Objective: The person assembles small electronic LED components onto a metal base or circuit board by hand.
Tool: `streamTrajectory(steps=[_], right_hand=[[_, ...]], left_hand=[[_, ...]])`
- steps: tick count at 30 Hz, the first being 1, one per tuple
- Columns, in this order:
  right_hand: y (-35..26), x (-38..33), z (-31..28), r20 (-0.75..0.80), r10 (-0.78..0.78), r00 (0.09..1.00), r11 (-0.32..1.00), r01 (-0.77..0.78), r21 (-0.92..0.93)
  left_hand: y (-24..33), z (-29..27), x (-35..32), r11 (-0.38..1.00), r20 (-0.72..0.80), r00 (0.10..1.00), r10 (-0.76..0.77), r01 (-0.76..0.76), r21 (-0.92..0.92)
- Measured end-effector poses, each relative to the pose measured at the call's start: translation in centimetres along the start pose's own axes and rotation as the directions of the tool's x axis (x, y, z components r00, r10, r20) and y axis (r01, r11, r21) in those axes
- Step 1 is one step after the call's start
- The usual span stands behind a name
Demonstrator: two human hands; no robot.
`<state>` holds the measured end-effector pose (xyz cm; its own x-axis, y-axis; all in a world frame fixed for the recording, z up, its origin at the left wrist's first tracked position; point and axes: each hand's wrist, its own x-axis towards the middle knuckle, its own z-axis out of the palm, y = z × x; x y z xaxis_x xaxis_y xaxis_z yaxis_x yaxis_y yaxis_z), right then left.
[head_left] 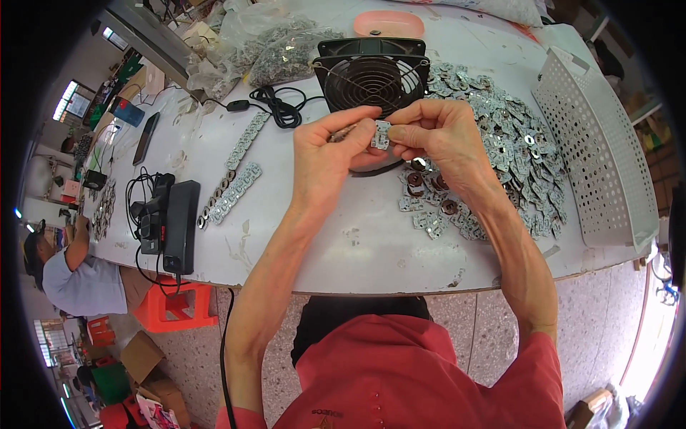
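A small silvery stamped metal plate with holes (382, 134) is held up in front of a black fan (371, 80) with a wire guard. My right hand (444, 139) pinches its right side between thumb and fingers. From the left, the closed fingers of my left hand (325, 146) meet the same plate. A brownish bit shows between the left fingers, too small to name. A wide heap of similar metal plates (522, 154) lies right of the fan, some with brown round pieces. Two neat rows of plates, one upper (247, 141) and one lower (236, 193), lie left of my hands.
A white perforated basket (600, 150) stands beyond the heap at right. Bags of metal parts (279, 61) and a pink dish (389, 26) sit at the back. Left are a coiled cable (280, 111), phone (146, 138) and black power strip (181, 225). Another person (82, 275) sits far left.
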<state>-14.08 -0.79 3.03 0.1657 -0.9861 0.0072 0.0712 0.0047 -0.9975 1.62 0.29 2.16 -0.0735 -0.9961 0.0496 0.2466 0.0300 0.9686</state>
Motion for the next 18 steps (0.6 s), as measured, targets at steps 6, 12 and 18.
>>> streamTrajectory(steps=[6,12,18], right_hand=[[-0.2,0.2,-0.5,0.010,0.068,0.998,0.997,-0.068,-0.041],[0.1,0.2,-0.4,0.035,0.101,0.994,0.993,-0.099,-0.063],[0.5,0.5,-0.4,0.037,0.112,0.993,0.992,-0.109,-0.065]], left_hand=[[-0.5,-1.0,0.1,0.974,0.071,0.996,0.051,-0.065,0.218],[-0.7,-1.1,0.1,0.932,0.081,0.986,0.147,-0.165,0.323],[-1.3,-1.2,0.5,0.933,0.072,0.982,0.174,-0.188,0.308]])
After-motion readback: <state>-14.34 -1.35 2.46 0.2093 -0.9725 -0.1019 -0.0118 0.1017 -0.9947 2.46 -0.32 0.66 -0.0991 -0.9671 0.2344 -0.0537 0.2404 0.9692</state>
